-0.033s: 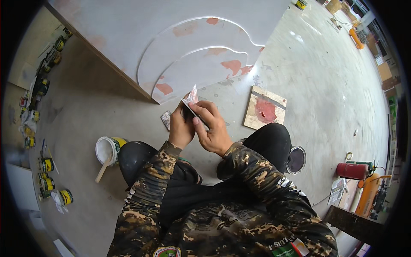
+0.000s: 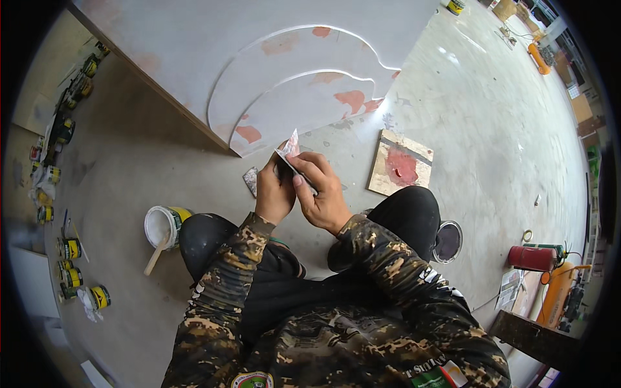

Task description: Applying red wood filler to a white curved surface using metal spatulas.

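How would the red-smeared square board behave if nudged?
The board looks stiff, being thick and straight-edged. Lying flat on the floor, it would probably slide rather than roll or tip. The red patch might smear if wet; I can't tell.

Between the left hand (image 2: 274, 194) and right hand (image 2: 323, 197), a thin blade (image 2: 288, 163) is looking like dull metal, a whitish-pink piece (image 2: 293, 143) rough. Beyond them, the grey panel (image 2: 165, 45) is appearing smooth, mostly matt. Rightward, a board (image 2: 380, 172) is showing bare wood; leftward, a wooden stick (image 2: 157, 255) too. Below, the floor (image 2: 498, 142) is faintly gleaming.
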Motion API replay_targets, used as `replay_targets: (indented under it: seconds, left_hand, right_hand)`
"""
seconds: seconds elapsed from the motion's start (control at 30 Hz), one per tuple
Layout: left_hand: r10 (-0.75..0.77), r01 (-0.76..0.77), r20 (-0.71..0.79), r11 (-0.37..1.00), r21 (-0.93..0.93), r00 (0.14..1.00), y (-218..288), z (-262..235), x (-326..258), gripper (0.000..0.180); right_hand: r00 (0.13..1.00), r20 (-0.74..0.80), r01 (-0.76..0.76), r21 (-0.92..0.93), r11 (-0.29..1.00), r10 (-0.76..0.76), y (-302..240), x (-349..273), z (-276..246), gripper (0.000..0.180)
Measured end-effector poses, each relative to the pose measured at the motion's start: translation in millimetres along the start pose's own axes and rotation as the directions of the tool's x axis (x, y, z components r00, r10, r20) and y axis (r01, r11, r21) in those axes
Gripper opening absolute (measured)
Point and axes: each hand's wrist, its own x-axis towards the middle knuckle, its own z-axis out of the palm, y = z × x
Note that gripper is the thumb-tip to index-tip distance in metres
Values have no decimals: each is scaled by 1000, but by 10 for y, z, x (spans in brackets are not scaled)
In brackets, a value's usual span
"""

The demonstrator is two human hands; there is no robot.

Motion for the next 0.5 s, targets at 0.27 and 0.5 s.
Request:
replay_targets:
  seconds: [0.27, 0.5]
  left_hand:
    - [12, -12, 3, 993, 115, 1000, 85, 61, 90, 39]
    - [119, -111, -16, 961, 253, 993, 165, 157, 34, 45]
  right_hand:
    - [986, -126, -116, -23, 993, 112, 213, 222, -109, 34]
    - [941, -236, -222, 115, 968, 244, 300, 226, -211, 37]
